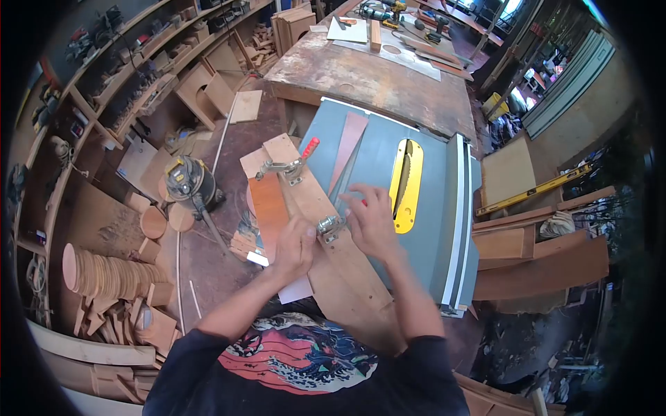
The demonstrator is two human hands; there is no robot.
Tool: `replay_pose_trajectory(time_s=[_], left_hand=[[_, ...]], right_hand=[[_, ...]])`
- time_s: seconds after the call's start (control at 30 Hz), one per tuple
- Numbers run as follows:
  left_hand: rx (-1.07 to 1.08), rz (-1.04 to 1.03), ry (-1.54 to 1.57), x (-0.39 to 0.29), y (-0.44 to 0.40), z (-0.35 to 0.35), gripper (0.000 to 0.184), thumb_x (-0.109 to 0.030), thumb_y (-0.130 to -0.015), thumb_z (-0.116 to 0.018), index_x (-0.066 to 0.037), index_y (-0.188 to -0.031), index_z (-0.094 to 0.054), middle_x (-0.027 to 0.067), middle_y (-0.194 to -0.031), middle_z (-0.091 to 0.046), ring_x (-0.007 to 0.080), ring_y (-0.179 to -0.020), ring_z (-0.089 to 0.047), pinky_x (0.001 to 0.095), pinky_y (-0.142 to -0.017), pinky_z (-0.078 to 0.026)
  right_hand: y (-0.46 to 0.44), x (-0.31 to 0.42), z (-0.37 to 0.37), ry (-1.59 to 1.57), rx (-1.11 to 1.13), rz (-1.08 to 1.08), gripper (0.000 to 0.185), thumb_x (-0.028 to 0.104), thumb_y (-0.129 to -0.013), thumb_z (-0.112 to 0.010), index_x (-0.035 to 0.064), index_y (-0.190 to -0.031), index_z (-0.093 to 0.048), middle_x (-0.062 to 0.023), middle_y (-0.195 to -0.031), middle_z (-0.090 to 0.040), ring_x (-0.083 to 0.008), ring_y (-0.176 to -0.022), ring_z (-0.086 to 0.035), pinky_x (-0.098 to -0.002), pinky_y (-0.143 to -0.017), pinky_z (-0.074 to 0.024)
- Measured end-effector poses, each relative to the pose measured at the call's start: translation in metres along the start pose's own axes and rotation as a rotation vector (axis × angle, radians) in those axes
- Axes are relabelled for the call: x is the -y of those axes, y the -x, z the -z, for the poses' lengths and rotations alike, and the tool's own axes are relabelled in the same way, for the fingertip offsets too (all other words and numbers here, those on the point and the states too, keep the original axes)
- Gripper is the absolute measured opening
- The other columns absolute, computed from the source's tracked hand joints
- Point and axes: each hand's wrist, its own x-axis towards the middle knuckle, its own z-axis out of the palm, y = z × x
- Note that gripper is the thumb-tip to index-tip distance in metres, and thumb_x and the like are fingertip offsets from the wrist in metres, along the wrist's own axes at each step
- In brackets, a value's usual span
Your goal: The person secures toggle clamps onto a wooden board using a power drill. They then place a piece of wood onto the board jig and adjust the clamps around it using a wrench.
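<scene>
A long wooden board (350, 263) is held at a slant over the left part of the gray saw table (423, 260), and two metal clamps are fixed on top of it. The left hand (293, 248) is curled shut at the edge of the board, just beside the near clamp (330, 225) (what is tucked inside the fingers cannot be told). The right hand (374, 223) is held at the other side of that clamp, with its fingers bent and a bit of red seen by them; whether the red bit is gripped cannot be told. The far clamp (283, 168) is left alone, and its red handle (310, 148) is pointed up and away. A flat orange-brown piece (272, 208) is seen beside the board, on the left. A thin wooden wedge (349, 145) is laid on the saw table, between the board and the yellow plate (404, 216), where the saw blade (405, 173) is set.
</scene>
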Motion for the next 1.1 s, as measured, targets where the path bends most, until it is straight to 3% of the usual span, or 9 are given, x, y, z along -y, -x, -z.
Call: replay_pose_trajectory(time_s=[0.1,0.2,0.4,0.57,0.67,0.77,0.87,0.97,1.1], left_hand=[[0.047,0.023,-0.014,0.01,-0.007,0.002,0.038,-0.021,-0.109,-0.045,0.002,-0.081,-0.056,0.0201,-0.074,-0.051,0.0387,-0.07,-0.054,0.0471,-0.063,-0.041],[0.013,0.114,-0.006,0.021,0.001,-0.01,0.039,-0.019,-0.107,-0.044,0.003,-0.076,-0.054,0.0217,-0.07,-0.051,0.0403,-0.063,-0.053,0.0495,-0.059,-0.039],[-0.107,0.191,0.082,0.03,0.009,-0.023,0.042,-0.016,-0.105,-0.044,0.003,-0.068,-0.051,0.0243,-0.062,-0.05,0.0416,-0.055,-0.051,0.0517,-0.056,-0.038],[-0.123,0.349,0.125,0.021,0.014,-0.02,0.045,-0.019,-0.105,-0.046,0.005,-0.067,-0.054,0.0251,-0.057,-0.051,0.0385,-0.05,-0.057,0.0507,-0.051,-0.039],[-0.132,0.342,0.133,0.027,0.018,-0.023,0.047,-0.023,-0.109,-0.042,0.002,-0.071,-0.052,0.0099,-0.058,-0.046,0.0173,-0.056,-0.047,0.043,-0.053,-0.036],[-0.175,0.366,0.177,0.028,0.017,-0.026,0.048,-0.022,-0.106,-0.046,0.006,-0.07,-0.057,0.0238,-0.055,-0.051,0.0356,-0.048,-0.055,0.0494,-0.05,-0.038],[-0.094,0.403,0.198,0.03,0.02,-0.018,0.047,-0.023,-0.107,-0.047,0.006,-0.072,-0.058,0.0211,-0.057,-0.052,0.032,-0.052,-0.054,0.0462,-0.054,-0.04],[0.077,0.393,0.206,0.014,0.013,0.006,0.038,-0.024,-0.108,-0.049,0.004,-0.087,-0.064,0.0167,-0.07,-0.062,0.0241,-0.064,-0.058,0.04,-0.06,-0.045],[0.01,0.392,0.253,0.008,0.023,0.021,0.027,-0.021,-0.105,-0.058,0.003,-0.116,-0.063,0.0115,-0.095,-0.068,0.0181,-0.08,-0.062,0.0342,-0.069,-0.051]], right_hand=[[-0.022,0.012,0.031,0.133,0.324,0.267,0.03,0.01,-0.088,-0.063,0.0068,-0.117,-0.07,-0.0075,-0.108,-0.065,-0.0291,-0.103,-0.059,-0.0416,-0.091,-0.0468],[-0.048,0.021,0.048,0.265,0.629,0.346,0.027,0.014,-0.088,-0.063,0.0077,-0.113,-0.071,-0.0057,-0.103,-0.065,-0.0278,-0.104,-0.06,-0.042,-0.09,-0.0473],[-0.078,0.027,0.044,0.279,0.877,0.475,0.019,0.019,-0.09,-0.062,0.0072,-0.102,-0.071,-0.0055,-0.097,-0.066,-0.0262,-0.103,-0.063,-0.042,-0.086,-0.05],[-0.083,0.027,0.036,0.221,0.867,0.513,0.018,0.022,-0.091,-0.065,0.0073,-0.098,-0.072,-0.0074,-0.092,-0.067,-0.0278,-0.099,-0.066,-0.0429,-0.086,-0.0509],[-0.078,0.027,0.034,0.193,0.846,0.495,0.018,0.023,-0.091,-0.066,0.0071,-0.097,-0.071,-0.0077,-0.092,-0.068,-0.0284,-0.098,-0.066,-0.0434,-0.087,-0.0508],[-0.077,0.03,0.037,0.195,0.852,0.451,0.016,0.02,-0.089,-0.064,0.0069,-0.094,-0.072,-0.0087,-0.094,-0.069,-0.0301,-0.099,-0.068,-0.0456,-0.088,-0.0526],[-0.071,0.033,0.037,0.198,0.827,0.416,0.016,0.019,-0.088,-0.063,0.0064,-0.094,-0.071,-0.0097,-0.096,-0.069,-0.0319,-0.099,-0.069,-0.0465,-0.088,-0.0531],[-0.062,0.036,0.043,0.203,0.775,0.34,0.019,0.02,-0.09,-0.064,0.0059,-0.101,-0.071,-0.0109,-0.097,-0.069,-0.0327,-0.101,-0.067,-0.0459,-0.089,-0.0523],[-0.031,0.033,0.042,0.068,0.564,0.174,0.031,0.02,-0.092,-0.067,0.0041,-0.119,-0.068,-0.0143,-0.104,-0.067,-0.0339,-0.106,-0.064,-0.0468,-0.092,-0.0504]])
